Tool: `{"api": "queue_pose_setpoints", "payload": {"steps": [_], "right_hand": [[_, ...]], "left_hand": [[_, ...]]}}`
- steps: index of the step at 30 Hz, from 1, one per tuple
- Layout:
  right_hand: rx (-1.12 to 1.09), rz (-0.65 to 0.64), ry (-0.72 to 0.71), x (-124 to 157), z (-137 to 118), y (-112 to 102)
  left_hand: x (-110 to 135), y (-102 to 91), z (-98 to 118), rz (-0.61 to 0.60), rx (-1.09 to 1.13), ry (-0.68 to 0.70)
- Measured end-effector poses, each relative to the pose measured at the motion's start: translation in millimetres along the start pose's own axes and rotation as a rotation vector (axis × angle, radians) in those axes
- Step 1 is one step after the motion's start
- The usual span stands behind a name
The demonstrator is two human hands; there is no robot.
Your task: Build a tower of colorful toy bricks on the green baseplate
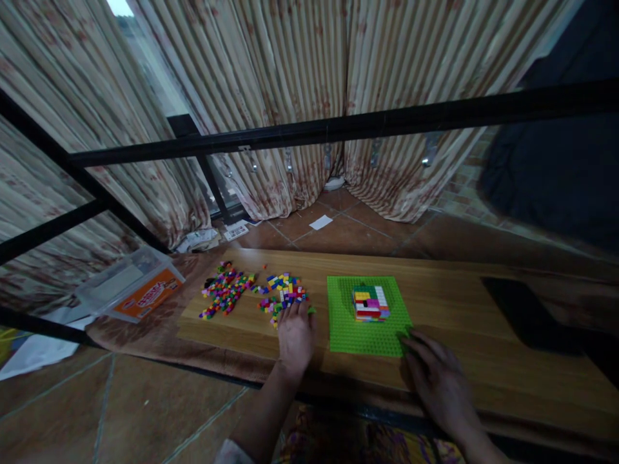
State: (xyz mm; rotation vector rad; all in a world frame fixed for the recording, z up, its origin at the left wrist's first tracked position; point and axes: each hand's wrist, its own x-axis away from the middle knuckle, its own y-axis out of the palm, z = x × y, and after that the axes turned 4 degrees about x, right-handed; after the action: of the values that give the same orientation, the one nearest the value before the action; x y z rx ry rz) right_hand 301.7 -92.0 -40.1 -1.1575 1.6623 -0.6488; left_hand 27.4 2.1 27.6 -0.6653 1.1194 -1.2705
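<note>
My left hand (pixel 294 335) reaches over the near edge of a mixed pile of small building bricks (pixel 283 287), its fingers stretched forward and slightly apart. Its fingertips touch the bricks; whether one is between them is not visible. A green baseplate (pixel 341 328) lies to its right, bearing a small block of stacked bricks (pixel 371 303) in white, red, yellow, green and magenta. At the plate's near right corner rests my right hand (pixel 438 377), fingers extended and touching the corner, thumb side low. A second heap of bricks (pixel 227 290) lies farther left.
All this sits on a wooden board (pixel 449 303). A clear plastic box (pixel 133 283) with an orange label stands at the left. A dark flat object (pixel 527 316) lies at the right, beside a blurred person's arm (pixel 570 290). A black metal bar (pixel 309 132) crosses beyond the board.
</note>
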Motion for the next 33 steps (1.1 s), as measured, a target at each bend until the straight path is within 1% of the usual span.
{"api": "queue_pose_setpoints", "payload": {"steps": [3, 5, 7, 10, 14, 17, 26, 33], "right_hand": [[-0.005, 0.016, 0.0, 0, -1, 0], [0.001, 0.021, 0.001, 0, -1, 1], [0.013, 0.016, 0.001, -1, -1, 1], [0.013, 0.006, -0.008, -1, -1, 0], [0.007, 0.022, -0.006, -2, -2, -1], [0.013, 0.025, -0.003, -3, -3, -1], [0.019, 0.004, -0.001, -3, -5, -2], [0.022, 0.007, -0.002, -2, -4, -1]], "left_hand": [[-6, -3.9, 12, 0.022, 0.189, 0.15], [-13, -3.8, 25, 0.006, 0.309, 0.242], [-21, -0.6, 38, -0.033, 0.374, 0.31], [-31, 7.6, 54, -0.088, 0.383, 0.377], [-37, 16.5, 64, -0.118, 0.32, 0.451], [-38, 19.0, 65, -0.115, 0.307, 0.465], [-32, 20.6, 65, -0.05, 0.313, 0.42], [-32, 19.2, 69, -0.048, 0.273, 0.435]]}}
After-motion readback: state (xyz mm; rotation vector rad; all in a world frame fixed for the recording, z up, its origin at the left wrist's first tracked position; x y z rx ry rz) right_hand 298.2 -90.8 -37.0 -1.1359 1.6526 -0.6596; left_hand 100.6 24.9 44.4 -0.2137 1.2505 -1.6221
